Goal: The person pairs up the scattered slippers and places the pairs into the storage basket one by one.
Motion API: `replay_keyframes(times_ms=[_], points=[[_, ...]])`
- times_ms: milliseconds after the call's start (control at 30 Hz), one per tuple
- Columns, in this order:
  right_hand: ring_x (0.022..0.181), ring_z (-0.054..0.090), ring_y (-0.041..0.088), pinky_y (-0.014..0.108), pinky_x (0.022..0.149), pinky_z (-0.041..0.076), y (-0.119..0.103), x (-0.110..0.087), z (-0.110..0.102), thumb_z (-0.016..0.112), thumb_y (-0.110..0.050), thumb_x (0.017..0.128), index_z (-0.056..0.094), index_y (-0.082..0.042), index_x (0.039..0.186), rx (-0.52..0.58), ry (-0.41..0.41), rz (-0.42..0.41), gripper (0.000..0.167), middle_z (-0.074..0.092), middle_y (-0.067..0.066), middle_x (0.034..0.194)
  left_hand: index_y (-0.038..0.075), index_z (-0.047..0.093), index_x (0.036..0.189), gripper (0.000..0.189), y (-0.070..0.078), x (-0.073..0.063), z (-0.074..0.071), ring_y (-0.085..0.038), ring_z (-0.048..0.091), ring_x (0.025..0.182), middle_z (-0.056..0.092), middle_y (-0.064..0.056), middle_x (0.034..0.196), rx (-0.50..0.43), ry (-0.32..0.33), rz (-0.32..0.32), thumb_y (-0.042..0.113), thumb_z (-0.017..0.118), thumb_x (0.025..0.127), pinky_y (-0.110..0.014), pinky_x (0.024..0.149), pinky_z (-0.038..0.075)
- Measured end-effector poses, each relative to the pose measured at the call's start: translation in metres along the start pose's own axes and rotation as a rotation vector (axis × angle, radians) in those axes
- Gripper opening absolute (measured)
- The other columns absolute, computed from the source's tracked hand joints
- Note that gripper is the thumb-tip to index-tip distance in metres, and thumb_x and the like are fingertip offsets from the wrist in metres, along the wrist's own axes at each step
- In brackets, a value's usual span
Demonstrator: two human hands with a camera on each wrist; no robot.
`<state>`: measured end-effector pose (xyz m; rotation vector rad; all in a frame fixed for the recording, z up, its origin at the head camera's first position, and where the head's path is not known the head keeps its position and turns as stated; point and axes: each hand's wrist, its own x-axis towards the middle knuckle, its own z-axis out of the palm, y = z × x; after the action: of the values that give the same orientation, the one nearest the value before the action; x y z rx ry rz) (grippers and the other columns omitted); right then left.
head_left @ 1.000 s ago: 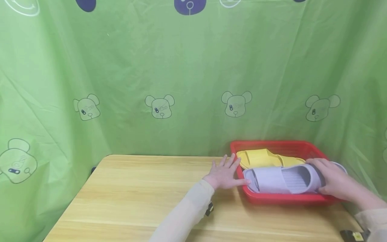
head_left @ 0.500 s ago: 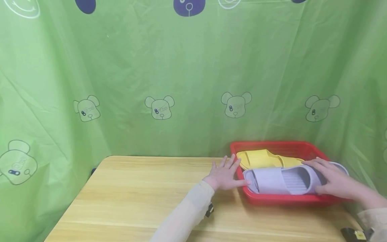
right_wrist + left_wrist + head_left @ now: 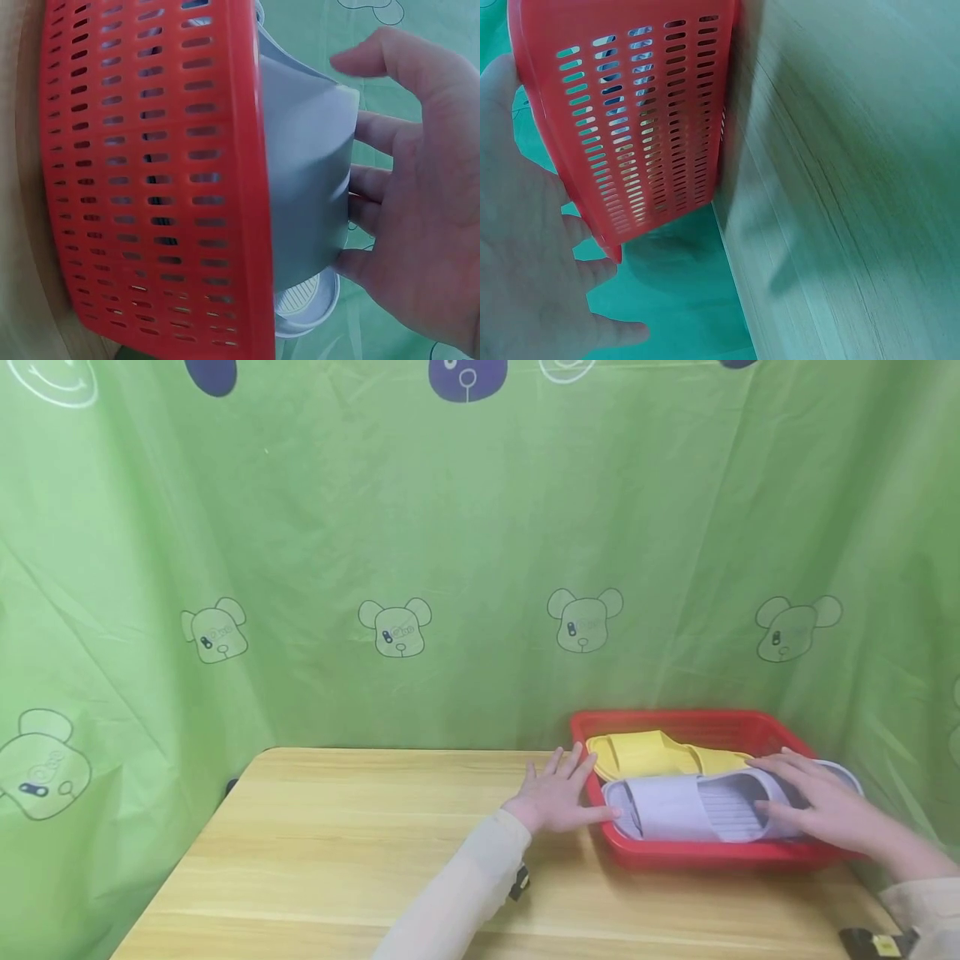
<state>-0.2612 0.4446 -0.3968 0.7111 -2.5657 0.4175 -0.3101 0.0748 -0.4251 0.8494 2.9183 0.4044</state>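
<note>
Lavender slide slippers (image 3: 667, 807) lie along the near side of a red basket (image 3: 720, 857), with yellow slippers (image 3: 647, 752) behind them. My left hand (image 3: 553, 799) is spread at the basket's left rim, its thumb reaching over onto the lavender toe end. In the left wrist view, fingers (image 3: 592, 271) extend past the rim. Over the right end of the lavender slippers lies my right hand (image 3: 828, 803). The right wrist view has its fingers (image 3: 379, 135) along the far edge of a lavender strap (image 3: 311, 172), while the thumb (image 3: 375, 54) stands apart from it.
The basket stands at the right end of a wooden table (image 3: 337, 843), with slotted walls. A green curtain (image 3: 480, 527) with bear-head prints hangs close behind the table and along its sides. A lavender sole end sticks out past the basket's right rim.
My right thumb has lifted from the near side of the lavender slipper and spread leftward over its opening. My left hand and the basket have stayed in place.
</note>
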Motion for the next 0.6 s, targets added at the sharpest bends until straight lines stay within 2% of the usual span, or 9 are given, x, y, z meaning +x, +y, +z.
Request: replay_keyframes(times_ms=[33,67,133,233,300,400,600], points=[[0.151,0.018,0.02,0.015,0.116,-0.003,-0.0015,0.0004,-0.0002,0.078,-0.017,0.074,0.055,-0.007,0.128,-0.003,-0.01,0.026,0.059,0.057,0.021,0.126,0.033,0.003,0.157,0.094,0.0,-0.0001,0.0,-0.026,0.009,0.153,0.001,0.005,0.166,-0.002,0.001,0.001,0.083,0.033,0.084,-0.063,0.119,0.016],[0.147,0.026,0.034,0.018,0.118,-0.002,-0.0032,0.0009,-0.0001,0.078,-0.019,0.075,0.056,-0.004,0.127,-0.004,-0.016,0.045,0.059,0.056,0.026,0.124,0.033,0.002,0.157,0.093,0.0,-0.0001,0.0001,-0.026,0.009,0.153,0.001,0.005,0.166,-0.003,0.001,0.0,0.083,0.033,0.084,-0.063,0.119,0.016],[0.127,0.04,0.053,0.035,0.124,0.003,-0.006,0.0017,-0.0003,0.079,-0.022,0.075,0.056,-0.001,0.125,-0.003,-0.025,0.071,0.058,0.054,0.029,0.126,0.034,0.002,0.157,0.093,0.0,-0.0002,0.0002,-0.026,0.009,0.153,0.001,0.005,0.166,-0.006,0.002,0.001,0.083,0.033,0.084,-0.062,0.119,0.016],[0.116,0.044,0.057,0.058,0.12,0.014,-0.0078,0.0031,-0.0002,0.08,-0.024,0.074,0.057,0.0,0.123,-0.003,-0.03,0.09,0.059,0.053,0.031,0.126,0.034,0.0,0.156,0.093,-0.0002,0.0004,0.0011,-0.025,0.008,0.153,-0.001,0.006,0.166,-0.006,0.0,0.0,0.083,0.033,0.084,-0.062,0.119,0.016],[0.118,0.042,0.06,0.073,0.107,0.021,-0.008,0.0029,0.0002,0.079,-0.025,0.076,0.057,0.001,0.124,-0.004,-0.043,0.109,0.059,0.051,0.034,0.127,0.035,-0.001,0.156,0.093,-0.0005,0.0011,0.0022,-0.025,0.008,0.153,-0.001,0.006,0.166,-0.003,0.001,0.0,0.083,0.033,0.084,-0.062,0.119,0.016],[0.121,0.039,0.062,0.076,0.101,0.023,-0.0068,0.0019,0.0025,0.078,-0.027,0.078,0.056,0.001,0.125,-0.009,-0.052,0.128,0.059,0.049,0.036,0.128,0.035,-0.001,0.156,0.093,-0.0009,0.0021,0.0036,-0.025,0.008,0.153,0.0,0.006,0.166,0.004,0.005,0.0,0.084,0.032,0.084,-0.062,0.119,0.017],[0.128,0.033,0.061,0.071,0.113,0.014,-0.0037,-0.0029,0.0095,0.077,-0.026,0.08,0.056,0.0,0.126,0.023,-0.041,0.152,0.057,0.05,0.031,0.128,0.034,0.001,0.157,0.094,-0.0011,0.0028,0.004,-0.025,0.009,0.153,0.001,0.005,0.166,0.005,0.01,0.0,0.084,0.033,0.083,-0.062,0.119,0.017]])
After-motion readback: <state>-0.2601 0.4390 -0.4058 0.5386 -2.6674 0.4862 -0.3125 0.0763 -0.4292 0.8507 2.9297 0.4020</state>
